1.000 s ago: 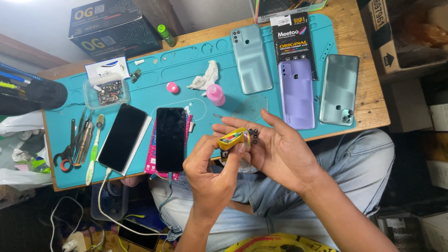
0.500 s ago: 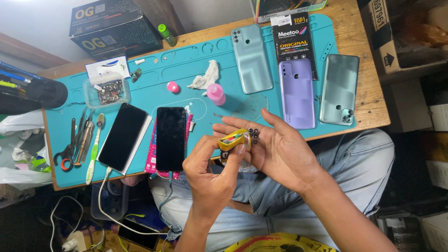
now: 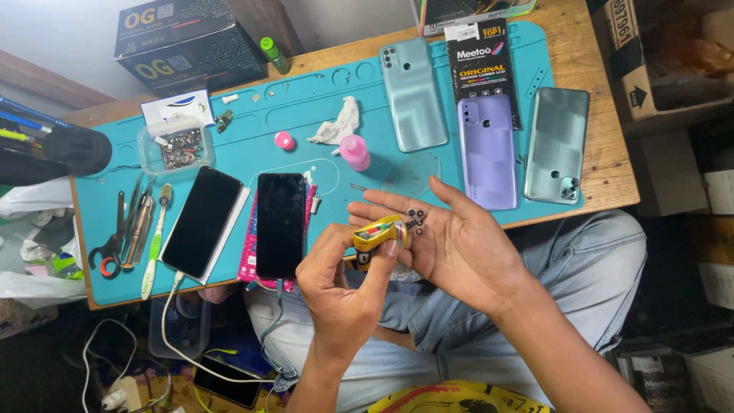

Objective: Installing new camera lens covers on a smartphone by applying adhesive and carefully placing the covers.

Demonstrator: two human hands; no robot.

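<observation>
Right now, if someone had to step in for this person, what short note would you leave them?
Left hand: pinches a small yellow tube.
Right hand: open, palm up, small black rings resting on its fingers.
On the teal mat: two dark phones face up, three phone backs, a pink bottle, a box of screws.
Done and left: rings not yet on any phone.

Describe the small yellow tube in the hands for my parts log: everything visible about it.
The small yellow tube looks like soft squeezable metal or plastic, yellow with multicoloured print and a dark end. It lies roughly level, pinched by the left hand, its tip meeting the fingers of the open right hand, beside tiny black rings resting there, in front of the table's edge.
</observation>
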